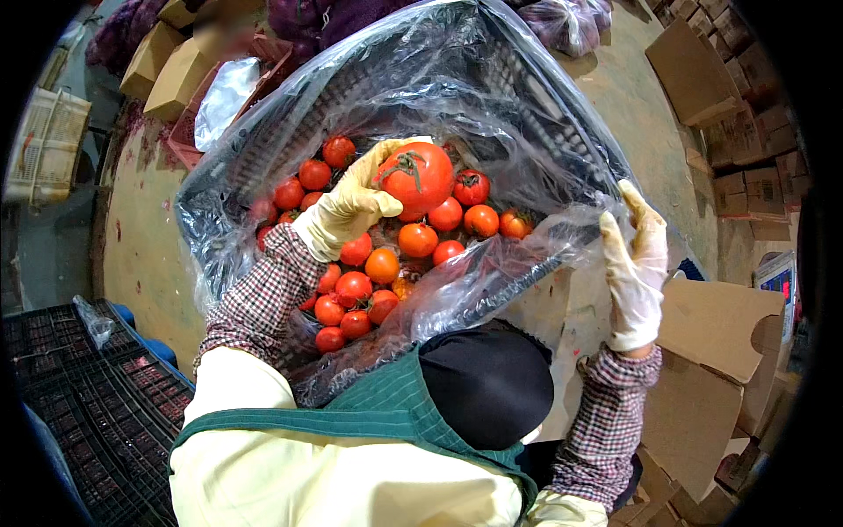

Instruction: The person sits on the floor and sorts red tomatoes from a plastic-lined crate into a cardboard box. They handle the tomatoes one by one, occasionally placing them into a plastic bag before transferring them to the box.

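My left hand [349,201], in a pale glove, grips a large red tomato [419,178] with a green calyx on top. The fruit is held above several smaller red and orange tomatoes [417,240] lying in a dark plastic crate [527,283] lined with clear plastic film [435,115]. My right hand [633,277], also gloved, is at the crate's right corner. Its thumb and fingers are apart beside the film's edge, with nothing seen between them; whether they touch the film I cannot tell. The left hand hides some tomatoes beneath it.
Cardboard boxes [691,388] stand close by my right arm, near a device with a lit display [784,286]. Black crates [92,382] are at lower left. Filled purple net sacks [309,23] and a red crate [188,135] sit beyond the lined crate.
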`<state>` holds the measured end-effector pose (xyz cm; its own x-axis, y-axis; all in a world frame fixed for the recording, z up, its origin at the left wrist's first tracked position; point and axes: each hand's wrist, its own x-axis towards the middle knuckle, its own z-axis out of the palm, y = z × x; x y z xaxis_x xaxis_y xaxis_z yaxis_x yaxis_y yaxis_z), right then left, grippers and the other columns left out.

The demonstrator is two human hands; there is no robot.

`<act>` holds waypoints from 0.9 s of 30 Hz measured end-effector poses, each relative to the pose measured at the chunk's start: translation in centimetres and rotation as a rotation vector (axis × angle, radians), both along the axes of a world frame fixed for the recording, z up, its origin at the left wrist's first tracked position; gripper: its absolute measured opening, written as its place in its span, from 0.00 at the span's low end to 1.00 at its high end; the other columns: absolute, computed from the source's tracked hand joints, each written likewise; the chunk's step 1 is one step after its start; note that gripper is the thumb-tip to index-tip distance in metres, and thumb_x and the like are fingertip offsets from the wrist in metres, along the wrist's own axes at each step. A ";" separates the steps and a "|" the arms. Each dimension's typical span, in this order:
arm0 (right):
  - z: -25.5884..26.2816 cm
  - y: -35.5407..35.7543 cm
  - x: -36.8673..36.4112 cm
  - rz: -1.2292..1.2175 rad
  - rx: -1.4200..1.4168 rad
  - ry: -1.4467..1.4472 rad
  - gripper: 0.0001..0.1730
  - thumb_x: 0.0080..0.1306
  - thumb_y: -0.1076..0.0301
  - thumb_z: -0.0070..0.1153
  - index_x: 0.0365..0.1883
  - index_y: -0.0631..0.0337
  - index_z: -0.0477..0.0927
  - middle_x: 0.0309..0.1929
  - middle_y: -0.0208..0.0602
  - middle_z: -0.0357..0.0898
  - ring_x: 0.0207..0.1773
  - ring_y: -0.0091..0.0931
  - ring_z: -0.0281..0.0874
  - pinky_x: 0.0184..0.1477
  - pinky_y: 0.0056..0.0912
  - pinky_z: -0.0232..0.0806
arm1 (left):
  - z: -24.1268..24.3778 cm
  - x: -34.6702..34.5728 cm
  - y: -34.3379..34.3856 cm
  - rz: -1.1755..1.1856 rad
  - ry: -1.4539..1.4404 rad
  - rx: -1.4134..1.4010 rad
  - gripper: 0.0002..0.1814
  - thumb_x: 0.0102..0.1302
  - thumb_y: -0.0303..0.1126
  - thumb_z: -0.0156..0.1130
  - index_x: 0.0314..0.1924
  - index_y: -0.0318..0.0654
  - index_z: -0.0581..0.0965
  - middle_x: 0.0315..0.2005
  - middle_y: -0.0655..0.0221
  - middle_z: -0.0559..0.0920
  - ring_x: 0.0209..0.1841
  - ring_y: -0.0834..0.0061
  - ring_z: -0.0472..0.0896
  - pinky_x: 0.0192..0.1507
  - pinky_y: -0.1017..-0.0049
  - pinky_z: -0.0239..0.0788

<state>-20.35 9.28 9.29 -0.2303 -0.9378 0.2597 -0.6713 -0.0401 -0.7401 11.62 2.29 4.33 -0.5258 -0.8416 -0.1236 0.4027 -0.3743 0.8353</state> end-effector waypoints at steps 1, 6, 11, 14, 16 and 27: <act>-0.6 0.0 0.2 -0.093 0.039 0.170 0.36 0.57 0.60 0.66 0.63 0.57 0.67 0.59 0.48 0.67 0.64 0.38 0.63 0.64 0.39 0.57 | -0.4 -0.5 0.3 0.004 0.110 0.046 0.44 0.44 0.36 0.72 0.63 0.36 0.64 0.57 0.64 0.71 0.60 0.69 0.70 0.66 0.67 0.57; -3.4 1.0 0.3 -0.181 0.242 0.058 0.53 0.51 0.58 0.71 0.71 0.51 0.54 0.67 0.53 0.55 0.67 0.42 0.58 0.64 0.42 0.57 | -2.0 -1.9 1.2 -0.147 0.495 0.358 0.42 0.54 0.46 0.66 0.64 0.32 0.62 0.55 0.55 0.74 0.53 0.58 0.76 0.58 0.63 0.67; -5.4 0.8 -0.6 -0.225 -0.018 -0.621 0.26 0.62 0.74 0.59 0.59 0.63 0.69 0.54 0.41 0.73 0.52 0.28 0.74 0.53 0.27 0.68 | -1.6 -3.7 1.9 -0.255 0.563 0.334 0.41 0.56 0.48 0.64 0.63 0.32 0.63 0.54 0.52 0.74 0.51 0.56 0.77 0.53 0.64 0.71; -4.2 0.9 -0.5 -0.200 -0.118 -0.970 0.08 0.64 0.78 0.54 0.42 0.66 0.79 0.39 0.34 0.82 0.43 0.24 0.78 0.49 0.26 0.70 | -0.8 -6.3 2.2 0.066 0.145 0.108 0.38 0.50 0.35 0.70 0.60 0.36 0.64 0.51 0.60 0.74 0.49 0.65 0.76 0.53 0.67 0.71; -3.5 1.1 -0.1 -0.165 -0.181 -1.267 0.11 0.63 0.81 0.50 0.43 0.67 0.78 0.42 0.39 0.81 0.43 0.28 0.79 0.48 0.30 0.72 | -1.1 -9.2 1.9 0.198 -0.132 -0.018 0.39 0.42 0.30 0.73 0.57 0.37 0.66 0.49 0.64 0.74 0.51 0.71 0.75 0.56 0.70 0.68; -4.1 0.0 1.7 0.127 0.068 -0.638 0.20 0.72 0.63 0.46 0.59 0.62 0.72 0.62 0.37 0.68 0.65 0.28 0.63 0.67 0.30 0.52 | -0.5 -17.5 0.3 -0.128 -0.145 -0.500 0.40 0.38 0.25 0.71 0.56 0.35 0.67 0.48 0.66 0.73 0.55 0.71 0.70 0.61 0.73 0.58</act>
<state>-18.66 9.32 5.22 -0.2061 -0.9774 0.0476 -0.0920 -0.0291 -0.9953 -5.92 2.55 3.82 -0.6353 -0.7467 0.1969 0.2475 0.0446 0.9679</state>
